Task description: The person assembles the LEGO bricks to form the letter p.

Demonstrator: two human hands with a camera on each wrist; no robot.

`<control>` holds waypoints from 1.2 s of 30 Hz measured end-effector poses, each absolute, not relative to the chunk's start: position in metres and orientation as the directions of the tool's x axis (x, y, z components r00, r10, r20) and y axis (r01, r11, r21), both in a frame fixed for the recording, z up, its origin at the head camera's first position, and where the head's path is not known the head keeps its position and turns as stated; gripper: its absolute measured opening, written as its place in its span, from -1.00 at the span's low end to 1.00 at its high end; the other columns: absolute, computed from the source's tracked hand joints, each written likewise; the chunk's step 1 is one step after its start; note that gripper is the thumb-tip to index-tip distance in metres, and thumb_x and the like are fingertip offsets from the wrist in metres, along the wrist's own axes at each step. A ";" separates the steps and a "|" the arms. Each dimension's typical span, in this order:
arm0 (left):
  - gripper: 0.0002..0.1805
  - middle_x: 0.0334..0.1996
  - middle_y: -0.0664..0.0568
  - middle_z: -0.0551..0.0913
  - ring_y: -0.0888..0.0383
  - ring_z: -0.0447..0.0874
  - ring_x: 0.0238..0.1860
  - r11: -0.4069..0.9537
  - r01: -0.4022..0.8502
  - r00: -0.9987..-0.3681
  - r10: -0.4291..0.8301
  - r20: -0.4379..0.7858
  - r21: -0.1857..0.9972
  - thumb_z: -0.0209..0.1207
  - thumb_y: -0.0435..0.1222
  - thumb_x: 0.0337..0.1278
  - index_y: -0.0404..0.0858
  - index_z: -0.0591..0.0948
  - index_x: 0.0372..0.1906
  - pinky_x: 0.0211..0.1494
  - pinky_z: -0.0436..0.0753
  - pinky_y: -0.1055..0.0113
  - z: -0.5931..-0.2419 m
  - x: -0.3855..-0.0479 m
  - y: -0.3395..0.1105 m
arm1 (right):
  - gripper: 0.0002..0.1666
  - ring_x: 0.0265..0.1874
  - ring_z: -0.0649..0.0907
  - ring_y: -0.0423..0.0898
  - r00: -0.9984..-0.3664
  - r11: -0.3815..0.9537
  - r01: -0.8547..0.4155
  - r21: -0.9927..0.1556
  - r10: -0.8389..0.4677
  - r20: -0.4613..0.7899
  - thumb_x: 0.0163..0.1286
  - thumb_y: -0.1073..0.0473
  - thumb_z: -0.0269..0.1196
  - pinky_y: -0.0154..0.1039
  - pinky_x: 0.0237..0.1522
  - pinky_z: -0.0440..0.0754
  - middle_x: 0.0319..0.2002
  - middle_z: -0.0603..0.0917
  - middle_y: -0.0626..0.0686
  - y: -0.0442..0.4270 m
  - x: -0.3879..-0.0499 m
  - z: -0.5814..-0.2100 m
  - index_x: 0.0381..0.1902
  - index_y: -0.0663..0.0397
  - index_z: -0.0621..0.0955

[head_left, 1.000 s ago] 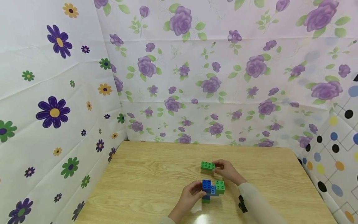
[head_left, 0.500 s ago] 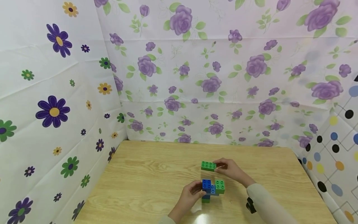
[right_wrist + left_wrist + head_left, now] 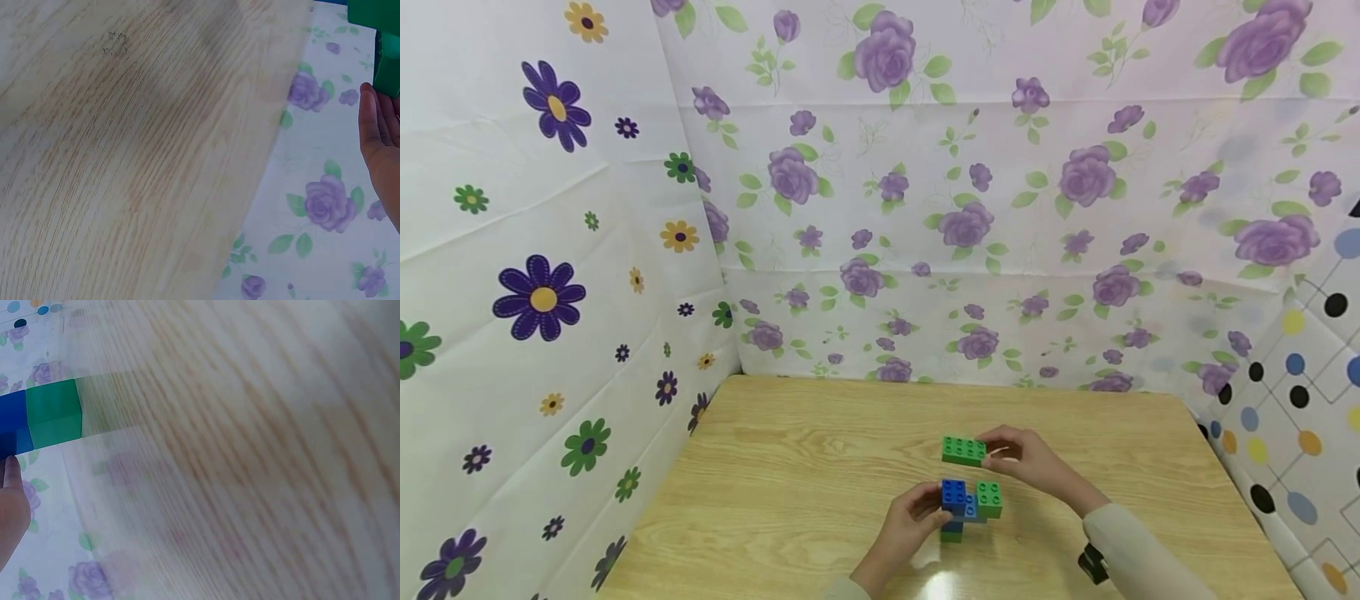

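Observation:
In the head view my left hand (image 3: pixel 901 527) grips a small stack of toy building bricks by its dark blue brick (image 3: pixel 953 493). A lighter blue brick (image 3: pixel 971 507) sticks out to the right, bearing a light green brick (image 3: pixel 989 498). At the stack's bottom is a green brick (image 3: pixel 55 412), seen in the left wrist view under a blue one. Just behind the stack, my right hand (image 3: pixel 1028 460) pinches a long green brick (image 3: pixel 963 451) by its right end, studs up. The right wrist view shows only part of that hand and green bricks.
The wooden table (image 3: pixel 790 467) spreads around both hands. A purple-rose cloth (image 3: pixel 880 250) hangs along its back edge. Flower-printed cloth (image 3: pixel 542 400) stands on the left, dotted cloth (image 3: pixel 1315 433) on the right. A black object (image 3: pixel 1092 563) shows at the right sleeve.
My right hand has shifted a little to the right and slightly nearer, carrying the long green brick along. The left hand and the stack have stayed in place.

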State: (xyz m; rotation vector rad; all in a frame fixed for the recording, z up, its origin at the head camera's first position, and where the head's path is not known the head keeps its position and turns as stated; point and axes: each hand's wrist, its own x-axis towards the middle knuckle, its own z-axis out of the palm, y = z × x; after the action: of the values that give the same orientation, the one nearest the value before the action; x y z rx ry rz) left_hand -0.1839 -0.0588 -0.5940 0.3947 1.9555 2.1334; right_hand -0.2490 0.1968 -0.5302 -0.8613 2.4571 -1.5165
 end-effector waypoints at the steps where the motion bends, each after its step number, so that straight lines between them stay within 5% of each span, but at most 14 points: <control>1: -0.60 0.07 -0.08 0.59 -0.02 0.53 0.16 -0.090 0.020 -0.939 0.340 0.049 0.996 0.28 -0.32 0.14 -0.28 0.56 0.10 0.18 0.57 0.40 -0.594 -0.184 -0.059 | -0.57 -0.04 0.63 -0.06 -0.824 0.324 -0.405 -0.855 -0.534 0.188 0.35 0.09 0.28 -0.32 0.01 0.65 0.00 0.61 0.09 0.197 -0.247 -0.528 0.13 0.09 0.56; 36: -0.57 0.11 -0.10 0.57 0.00 0.53 0.17 -0.067 0.069 -0.932 0.352 0.088 0.995 0.28 -0.31 0.14 -0.27 0.54 0.13 0.21 0.55 0.37 -0.595 -0.183 -0.060 | -0.57 -0.05 0.61 -0.17 -0.778 0.274 -0.411 -0.869 -0.603 0.177 0.33 0.10 0.30 -0.13 0.04 0.65 -0.01 0.60 0.03 0.200 -0.205 -0.513 0.13 0.04 0.55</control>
State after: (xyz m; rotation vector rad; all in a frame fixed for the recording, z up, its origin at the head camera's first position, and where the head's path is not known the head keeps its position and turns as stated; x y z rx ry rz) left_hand -0.1830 -0.0599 -0.5948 0.4604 1.9989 2.1103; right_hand -0.2053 0.1996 -0.5132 -0.9485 2.3516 -1.5141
